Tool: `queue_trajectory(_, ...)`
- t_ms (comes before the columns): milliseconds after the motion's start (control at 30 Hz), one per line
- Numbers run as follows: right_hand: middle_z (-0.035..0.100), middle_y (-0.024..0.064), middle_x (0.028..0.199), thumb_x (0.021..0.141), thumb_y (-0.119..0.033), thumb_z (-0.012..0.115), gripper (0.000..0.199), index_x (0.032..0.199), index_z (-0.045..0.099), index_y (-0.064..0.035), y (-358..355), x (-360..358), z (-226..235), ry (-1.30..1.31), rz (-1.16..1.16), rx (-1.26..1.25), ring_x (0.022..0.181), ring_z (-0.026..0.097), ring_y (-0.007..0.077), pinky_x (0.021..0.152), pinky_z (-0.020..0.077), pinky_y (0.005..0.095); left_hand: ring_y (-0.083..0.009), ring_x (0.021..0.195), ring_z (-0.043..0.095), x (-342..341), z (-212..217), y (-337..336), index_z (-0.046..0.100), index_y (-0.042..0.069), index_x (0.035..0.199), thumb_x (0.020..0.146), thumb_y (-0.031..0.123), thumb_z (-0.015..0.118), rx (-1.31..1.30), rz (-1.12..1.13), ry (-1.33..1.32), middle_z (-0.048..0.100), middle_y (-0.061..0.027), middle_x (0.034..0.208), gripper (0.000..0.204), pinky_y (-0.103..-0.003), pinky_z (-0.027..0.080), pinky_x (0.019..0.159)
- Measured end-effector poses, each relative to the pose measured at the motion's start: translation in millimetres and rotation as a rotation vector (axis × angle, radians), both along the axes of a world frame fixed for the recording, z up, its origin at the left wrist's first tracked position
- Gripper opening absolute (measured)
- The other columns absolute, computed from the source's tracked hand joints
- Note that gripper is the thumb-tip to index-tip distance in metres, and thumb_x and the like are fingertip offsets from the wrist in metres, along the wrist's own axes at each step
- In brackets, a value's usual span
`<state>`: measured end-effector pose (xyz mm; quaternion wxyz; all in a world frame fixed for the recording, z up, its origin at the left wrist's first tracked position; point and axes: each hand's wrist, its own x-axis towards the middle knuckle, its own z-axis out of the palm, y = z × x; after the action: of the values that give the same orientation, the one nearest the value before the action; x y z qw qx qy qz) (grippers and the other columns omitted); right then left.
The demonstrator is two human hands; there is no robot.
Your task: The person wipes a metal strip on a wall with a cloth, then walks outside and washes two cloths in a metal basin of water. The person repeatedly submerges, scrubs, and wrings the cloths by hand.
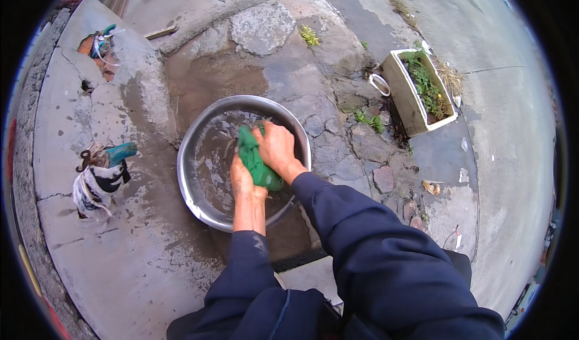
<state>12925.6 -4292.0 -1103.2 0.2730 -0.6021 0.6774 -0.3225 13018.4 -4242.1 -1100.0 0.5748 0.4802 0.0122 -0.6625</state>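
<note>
View: head camera, looking down.
Green cloth: the green cloth [254, 159] is bunched between both hands, over the water [211, 150] in a round metal basin [183, 159]; whether its underside touches the water, I cannot tell.
Long axis: slanting from upper left to lower right.
Left hand: the left hand [243, 180] cups the cloth's lower left side.
Right hand: the right hand [277, 144] lies over its upper right side; both are in contact, neither clearly nearer.
Grip: both clamped on the cloth, fingers partly hidden.
In the way: nothing visible between hands and cloth; the rim surrounds them, and both dark blue sleeves [386, 237] reach in from below.
Left side: a black-and-white cloth bundle [99, 183] on concrete.
Right side: a white planter box [399, 95] with green plants [425, 80], well apart from the basin.
</note>
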Motion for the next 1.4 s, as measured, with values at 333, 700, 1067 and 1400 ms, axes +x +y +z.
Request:
queue_trajectory(333, 0.069, 0.0289, 0.101, 0.093, -0.032, 0.068, 0.037, 0.106, 0.057, 0.0011, 45, 4, -17, -0.067, 0.037, 0.461, 0.095, 0.066, 0.0500, 0.084, 0.0524, 0.0559, -0.0355, 0.126, 0.055, 27, -18, 19, 0.056, 0.010, 0.136, 0.097, 0.066, 0.049, 0.357, -0.181, -0.239, 0.058, -0.0146, 0.136, 0.069, -0.058, 0.045, 0.101)
queue_trajectory(700, 0.066, 0.0242, 0.070, 0.089, -0.035, 0.069, 0.033, 0.081, 0.068, -0.0032, 74, 58, 41, -0.279, 0.268, -0.094, 0.064, 0.066, 0.0438, 0.065, 0.0552, 0.0529, -0.0285, 0.109, 0.065, 44, -45, 33, 0.061, 0.007, 0.124, 0.099, 0.051, 0.052, 0.143, -0.012, 0.134, 0.066, -0.0140, 0.118, 0.051, -0.047, 0.053, 0.095)
queue_trajectory(1067, 0.065, 0.0279, 0.105, 0.093, -0.027, 0.069, 0.041, 0.119, 0.058, 0.0016, -1, -17, -43, 0.061, 0.097, -0.064, 0.097, 0.064, 0.0468, 0.083, 0.0534, 0.0532, -0.0329, 0.127, 0.057, 15, -6, 10, 0.042, 0.004, 0.148, 0.101, 0.057, 0.052, 0.148, 0.042, -0.110, 0.052, -0.0195, 0.145, 0.071, -0.054, 0.046, 0.106)
queue_trajectory(1400, 0.071, 0.0267, 0.086, 0.084, -0.042, 0.075, 0.046, 0.098, 0.068, 0.0016, 61, 25, 25, -0.250, 0.276, 0.182, 0.086, 0.071, 0.0438, 0.079, 0.0557, 0.0517, -0.0304, 0.114, 0.064, 51, -58, 25, 0.060, 0.008, 0.129, 0.101, 0.050, 0.045, 0.075, -0.001, 0.138, 0.065, -0.0157, 0.123, 0.052, -0.051, 0.052, 0.100)
